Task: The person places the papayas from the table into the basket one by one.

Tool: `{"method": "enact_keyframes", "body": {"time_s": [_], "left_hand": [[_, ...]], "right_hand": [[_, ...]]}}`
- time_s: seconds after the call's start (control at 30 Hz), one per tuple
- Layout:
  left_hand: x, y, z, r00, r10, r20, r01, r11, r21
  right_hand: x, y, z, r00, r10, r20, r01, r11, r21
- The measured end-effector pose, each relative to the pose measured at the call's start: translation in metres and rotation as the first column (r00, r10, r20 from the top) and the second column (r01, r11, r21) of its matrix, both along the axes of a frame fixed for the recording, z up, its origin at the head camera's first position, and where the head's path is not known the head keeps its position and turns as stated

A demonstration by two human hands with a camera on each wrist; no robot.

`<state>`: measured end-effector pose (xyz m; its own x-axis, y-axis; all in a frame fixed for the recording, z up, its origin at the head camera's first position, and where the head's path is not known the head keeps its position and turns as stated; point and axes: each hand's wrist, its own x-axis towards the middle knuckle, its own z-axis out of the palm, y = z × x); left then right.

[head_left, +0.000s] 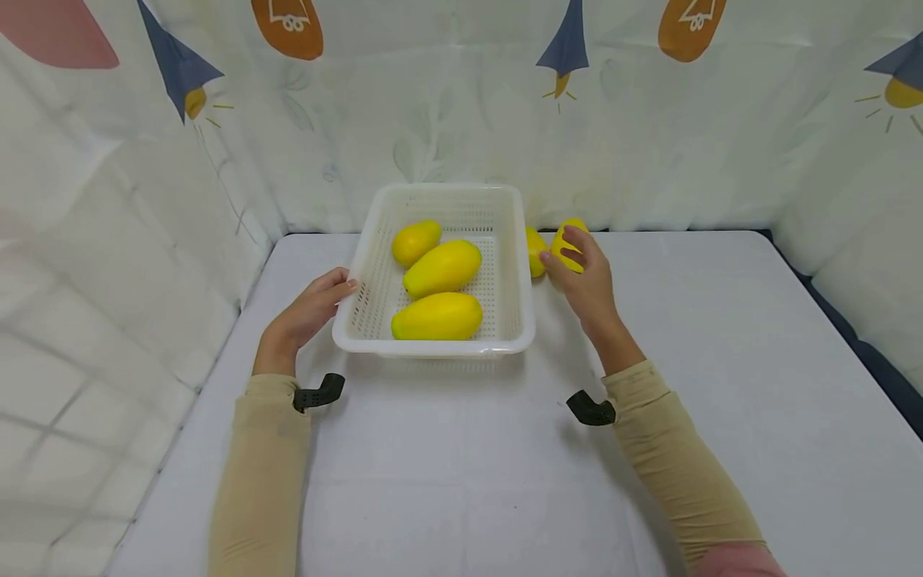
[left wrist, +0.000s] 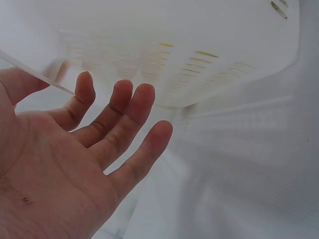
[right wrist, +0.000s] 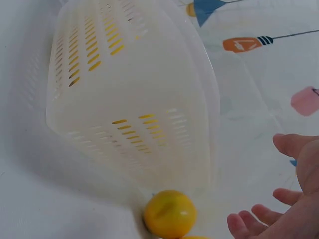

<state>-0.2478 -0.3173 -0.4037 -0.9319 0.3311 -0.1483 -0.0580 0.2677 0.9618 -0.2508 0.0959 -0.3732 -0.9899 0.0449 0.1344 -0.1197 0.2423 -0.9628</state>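
A white plastic basket (head_left: 505, 320) with slotted walls holds three yellow oval fruits that look like mangoes: a small one (head_left: 417, 243) at the back, a longer one (head_left: 443, 268) in the middle and another (head_left: 437, 316) in front. My left hand (head_left: 310, 308) pinches the basket's left rim, thumb over it and fingers along the outer wall (left wrist: 224, 40). Right of the basket, two more such fruits lie on the table, one (head_left: 535, 252) against its wall and one (head_left: 570, 244) farther right. My right hand (head_left: 587, 280) is over the farther one, fingers spread and gripping nothing.
The table (head_left: 461, 481) has a white cover. A patterned white curtain (head_left: 461, 104) hangs close behind the basket, with more white cloth at both sides. Dark wrist-worn pieces jut inward from the left sleeve (head_left: 263, 449) and the right sleeve (head_left: 678, 457).
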Motion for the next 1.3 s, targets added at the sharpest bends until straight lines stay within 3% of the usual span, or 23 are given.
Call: {"method": "enact_keyframes", "body": {"time_s": [0.87,1.3], "left_hand": [[0.001,0.000,0.001,1.000,0.006,0.002,-0.006,1.000,-0.006],[0.000,-0.001,0.000,1.000,0.016,0.007,-0.016,1.000,-0.027]], "right_hand": [[-0.008,0.013,-0.014,0.995,-0.079,0.057,0.076,0.995,0.057],[-0.010,0.016,-0.017,0.996,-0.081,0.046,0.079,0.996,0.048]]}}
